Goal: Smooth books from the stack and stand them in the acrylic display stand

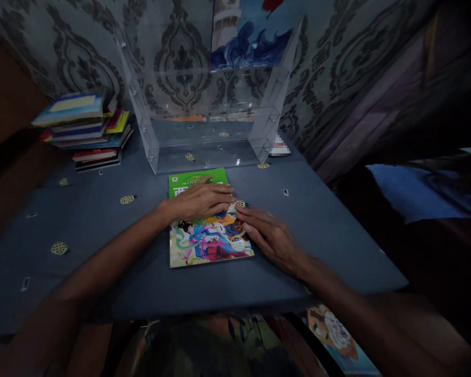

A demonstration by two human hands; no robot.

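Observation:
A picture book [208, 243] with a green top and a colourful illustrated cover lies flat on the grey-blue tablecloth [141, 293]. Across its upper half rests my left hand [202, 200], palm down with the fingers stretched out to the right, hiding part of the title. My right hand [270, 235] lies at the book's right edge, its extended fingers touching the cover near the tips of my left hand. Neither hand grips anything.
Behind the book stands a clear acrylic rack [204, 152] with several tiers; a picture with blue waves [251, 44] is in its upper right. A stack of books [88, 128] sits at the back left. Below the table's front edge, another illustrated book [333, 335] shows at lower right.

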